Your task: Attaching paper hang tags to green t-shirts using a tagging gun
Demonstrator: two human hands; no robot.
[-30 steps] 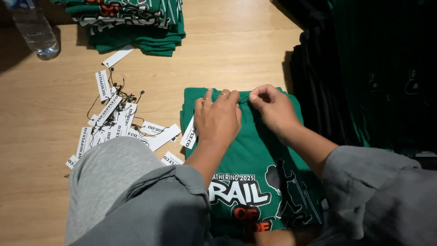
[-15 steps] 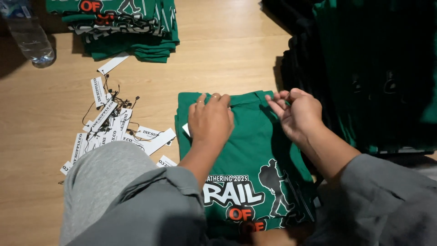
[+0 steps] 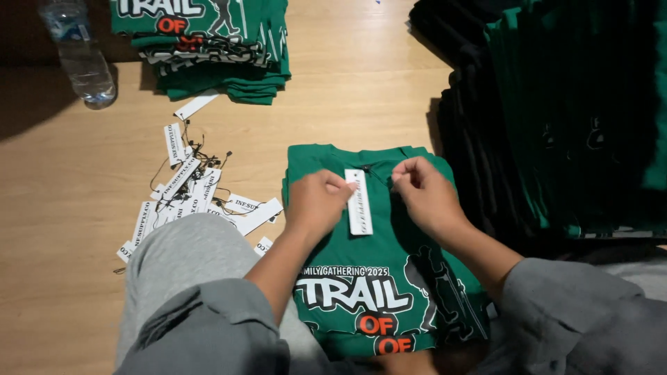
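Smooth wooden floor; both hands' fingers pinch 1 stiff paper tag on folded cotton shirt.

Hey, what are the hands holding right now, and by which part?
The left hand pinches the white hang tag at its upper left edge. The right hand pinches something small by the green shirt's collar; what, cannot be told.

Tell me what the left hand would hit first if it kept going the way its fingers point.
The left hand points right, fingers already at the white tag lying on the folded green shirt. Past the tag, it would likely meet the right hand.
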